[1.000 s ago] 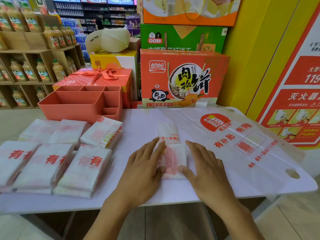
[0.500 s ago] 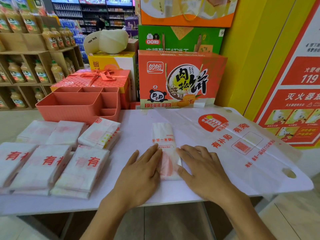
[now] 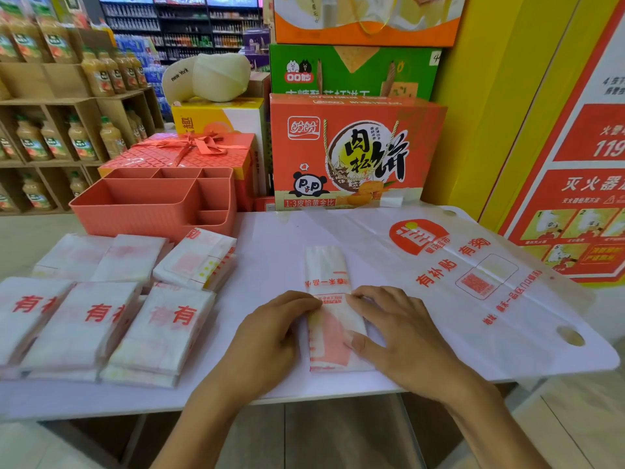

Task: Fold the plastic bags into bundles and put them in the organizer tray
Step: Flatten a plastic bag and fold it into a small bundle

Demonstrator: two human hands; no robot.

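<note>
Left hand [image 3: 270, 336] and right hand [image 3: 402, 336] palm-down side by side, fingers [image 3: 372, 294] loosely bent, tips toward each other.

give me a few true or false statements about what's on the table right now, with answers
1. Both the left hand and the right hand touch the half-folded bag. True.
2. The organizer tray already holds bundles. False: no bundle shows in the organizer tray; the bundles lie on the table in front of it.
3. An unfolded bag lies flat to the right of the hands. True.
4. The bundles sit on the right side of the table. False: they lie on its left side.
</note>
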